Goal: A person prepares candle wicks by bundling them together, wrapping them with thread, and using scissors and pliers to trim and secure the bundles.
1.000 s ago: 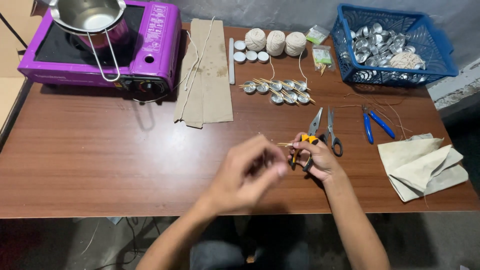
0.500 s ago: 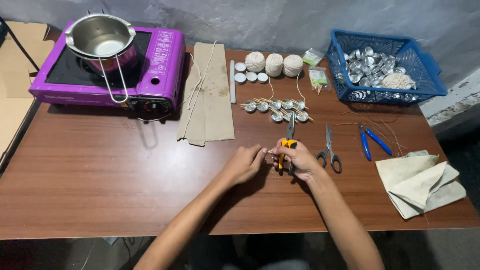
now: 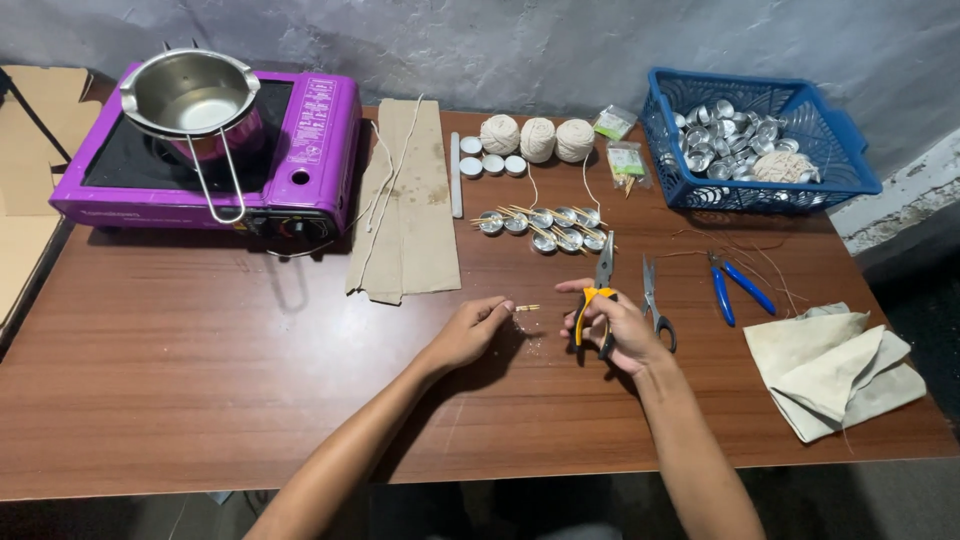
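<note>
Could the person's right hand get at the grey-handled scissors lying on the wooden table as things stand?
Probably yes, but not freely: the right hand is wrapped around yellow-and-black-handled pliers. The grey-handled scissors lie just beside it on the brown wooden table, nothing between, so it would likely need to put the pliers down first.
</note>
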